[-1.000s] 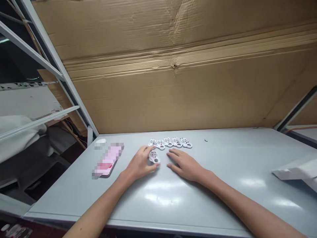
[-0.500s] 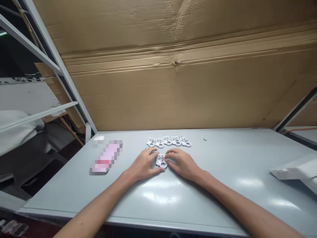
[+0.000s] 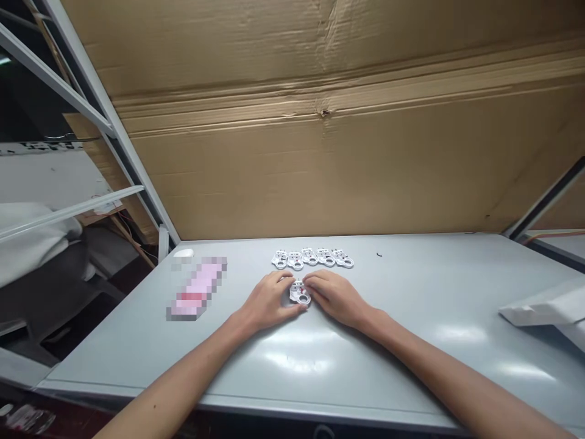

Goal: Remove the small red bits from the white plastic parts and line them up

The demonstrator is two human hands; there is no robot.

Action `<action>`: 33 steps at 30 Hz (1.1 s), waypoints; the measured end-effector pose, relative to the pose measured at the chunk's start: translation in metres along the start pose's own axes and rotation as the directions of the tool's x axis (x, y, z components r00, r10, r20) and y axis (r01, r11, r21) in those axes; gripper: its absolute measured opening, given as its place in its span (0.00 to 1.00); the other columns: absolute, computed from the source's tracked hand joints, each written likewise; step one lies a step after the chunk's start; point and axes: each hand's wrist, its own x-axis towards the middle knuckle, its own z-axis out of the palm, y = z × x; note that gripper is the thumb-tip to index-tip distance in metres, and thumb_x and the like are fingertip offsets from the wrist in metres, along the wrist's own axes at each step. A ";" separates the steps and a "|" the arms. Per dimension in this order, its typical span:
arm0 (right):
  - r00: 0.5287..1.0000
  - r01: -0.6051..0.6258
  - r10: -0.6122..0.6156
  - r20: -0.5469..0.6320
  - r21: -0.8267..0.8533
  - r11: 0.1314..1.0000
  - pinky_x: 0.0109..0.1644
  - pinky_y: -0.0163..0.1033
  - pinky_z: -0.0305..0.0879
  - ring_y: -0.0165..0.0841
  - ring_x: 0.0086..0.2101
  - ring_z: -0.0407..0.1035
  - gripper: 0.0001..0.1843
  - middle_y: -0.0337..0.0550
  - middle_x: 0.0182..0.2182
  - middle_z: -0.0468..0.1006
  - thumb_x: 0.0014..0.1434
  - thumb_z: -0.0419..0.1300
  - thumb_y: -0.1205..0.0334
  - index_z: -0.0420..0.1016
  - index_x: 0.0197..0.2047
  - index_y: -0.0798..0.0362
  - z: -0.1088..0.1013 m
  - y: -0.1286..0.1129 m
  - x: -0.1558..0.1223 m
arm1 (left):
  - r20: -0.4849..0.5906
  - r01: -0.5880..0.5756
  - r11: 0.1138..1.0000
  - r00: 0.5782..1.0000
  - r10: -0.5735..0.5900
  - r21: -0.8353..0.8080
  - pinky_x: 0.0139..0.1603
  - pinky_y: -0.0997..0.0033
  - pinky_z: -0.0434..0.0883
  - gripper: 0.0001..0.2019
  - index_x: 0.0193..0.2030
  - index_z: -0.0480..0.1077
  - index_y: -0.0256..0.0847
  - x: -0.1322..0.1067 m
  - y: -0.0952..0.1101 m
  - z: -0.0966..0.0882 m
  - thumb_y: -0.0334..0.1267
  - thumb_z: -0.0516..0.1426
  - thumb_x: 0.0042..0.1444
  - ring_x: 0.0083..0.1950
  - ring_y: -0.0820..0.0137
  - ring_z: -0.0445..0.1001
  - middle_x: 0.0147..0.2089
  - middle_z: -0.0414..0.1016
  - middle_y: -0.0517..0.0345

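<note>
The left hand (image 3: 269,302) and right hand (image 3: 336,299) lie palm-down on the desk (image 3: 365,360), a glossy grey-blue surface with soft patches of reflected light. Their curved fingers (image 3: 315,281) close on a flat white plastic piece (image 3: 300,294) from both sides, grasping it against the desk. The fingers hide part of its outline, but a round hole and small red marks show near its middle.

Just beyond the fingertips, not touching them, a row of five matching pieces (image 3: 313,258) lies side by side, each with a rounded, die-cut shape. Their details are too small to make out.

Smooth desk stretches between the forearms and the near edge. To the left lie a small white rounded object (image 3: 183,253) and a pink flat item (image 3: 196,288), too blurred to identify. A folded white sheet (image 3: 543,311) is cut off by the right side of the view. Creased corrugated cardboard (image 3: 320,171) rises along the far edge.
</note>
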 end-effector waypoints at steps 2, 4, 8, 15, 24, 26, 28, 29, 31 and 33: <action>0.997 -0.063 0.067 -0.046 0.083 0.995 0.44 0.45 0.70 0.39 0.39 0.74 0.13 0.47 0.39 0.81 0.65 0.50 0.68 0.76 0.41 0.50 -0.003 -0.001 0.000 | 0.008 -0.001 1.000 1.000 0.001 -0.008 0.57 0.56 0.71 0.22 0.54 0.71 0.42 0.000 -0.001 -0.001 0.51 0.62 0.57 0.57 0.54 0.72 0.57 0.72 0.47; 0.979 -0.141 0.170 -0.115 0.221 0.965 0.45 0.46 0.70 0.39 0.39 0.75 0.12 0.46 0.40 0.82 0.65 0.51 0.66 0.76 0.42 0.49 -0.006 -0.003 0.000 | 0.027 -0.012 1.000 1.000 0.012 -0.019 0.57 0.56 0.71 0.21 0.54 0.70 0.42 -0.001 -0.002 -0.002 0.49 0.62 0.57 0.57 0.55 0.71 0.58 0.71 0.47; 0.907 -0.277 0.404 -0.116 0.559 0.782 0.47 0.46 0.71 0.40 0.41 0.76 0.11 0.46 0.38 0.82 0.63 0.57 0.54 0.78 0.39 0.50 -0.015 -0.006 0.004 | 0.066 -0.017 0.999 0.998 0.019 -0.033 0.57 0.57 0.70 0.20 0.55 0.69 0.42 -0.001 -0.001 -0.005 0.48 0.61 0.59 0.58 0.55 0.70 0.59 0.71 0.48; 0.779 -0.411 0.593 0.207 0.882 0.232 0.50 0.45 0.72 0.38 0.41 0.76 0.19 0.46 0.36 0.81 0.52 0.69 0.53 0.78 0.44 0.53 -0.025 -0.005 0.005 | 0.066 -0.022 0.999 0.998 0.024 -0.031 0.57 0.57 0.71 0.21 0.56 0.69 0.43 -0.001 -0.001 -0.006 0.47 0.62 0.59 0.58 0.55 0.70 0.58 0.71 0.47; 0.752 -0.454 0.555 0.355 0.890 0.047 0.52 0.44 0.73 0.37 0.39 0.75 0.09 0.46 0.35 0.79 0.57 0.65 0.62 0.77 0.42 0.51 -0.021 0.012 0.001 | 0.069 -0.031 0.999 0.997 0.032 -0.014 0.57 0.59 0.71 0.22 0.58 0.69 0.41 -0.003 -0.002 -0.006 0.47 0.62 0.59 0.58 0.55 0.71 0.59 0.70 0.46; 0.739 -0.457 0.551 0.388 0.889 -0.013 0.54 0.45 0.73 0.37 0.40 0.75 0.05 0.46 0.35 0.79 0.57 0.65 0.63 0.76 0.39 0.51 -0.021 0.012 0.002 | 0.076 -0.035 0.999 0.996 0.036 -0.011 0.58 0.58 0.70 0.23 0.58 0.69 0.41 -0.003 -0.002 -0.006 0.47 0.62 0.59 0.59 0.55 0.70 0.60 0.70 0.46; 0.724 -0.459 0.554 0.410 0.887 -0.056 0.56 0.45 0.71 0.37 0.41 0.76 0.05 0.46 0.36 0.80 0.57 0.64 0.64 0.75 0.38 0.51 -0.021 0.010 0.002 | 0.083 -0.038 0.999 0.996 0.039 -0.012 0.59 0.57 0.70 0.23 0.59 0.68 0.42 -0.003 -0.003 -0.006 0.47 0.61 0.59 0.59 0.55 0.70 0.60 0.70 0.46; 0.714 -0.461 0.562 0.419 0.884 -0.073 0.58 0.45 0.71 0.37 0.43 0.76 0.05 0.47 0.37 0.80 0.57 0.64 0.65 0.75 0.39 0.51 -0.021 0.008 0.002 | 0.087 -0.039 0.999 0.995 0.040 -0.013 0.59 0.57 0.70 0.23 0.59 0.68 0.43 -0.003 -0.003 -0.006 0.47 0.61 0.60 0.59 0.55 0.70 0.60 0.70 0.46; 0.692 -0.466 0.577 0.433 0.879 -0.101 0.60 0.46 0.69 0.38 0.48 0.76 0.10 0.49 0.43 0.81 0.57 0.63 0.68 0.74 0.44 0.52 -0.020 0.006 0.002 | 0.092 -0.039 0.999 0.995 0.040 -0.012 0.59 0.57 0.70 0.22 0.59 0.68 0.43 -0.003 -0.003 -0.006 0.48 0.61 0.60 0.59 0.55 0.69 0.60 0.70 0.46; 0.677 -0.467 0.589 0.441 0.876 -0.120 0.62 0.48 0.68 0.40 0.52 0.74 0.14 0.52 0.50 0.79 0.57 0.62 0.69 0.73 0.47 0.52 -0.019 0.006 0.002 | 0.096 -0.042 0.999 0.994 0.043 -0.006 0.58 0.57 0.70 0.22 0.58 0.68 0.43 -0.003 -0.002 -0.006 0.47 0.61 0.60 0.59 0.55 0.70 0.59 0.70 0.46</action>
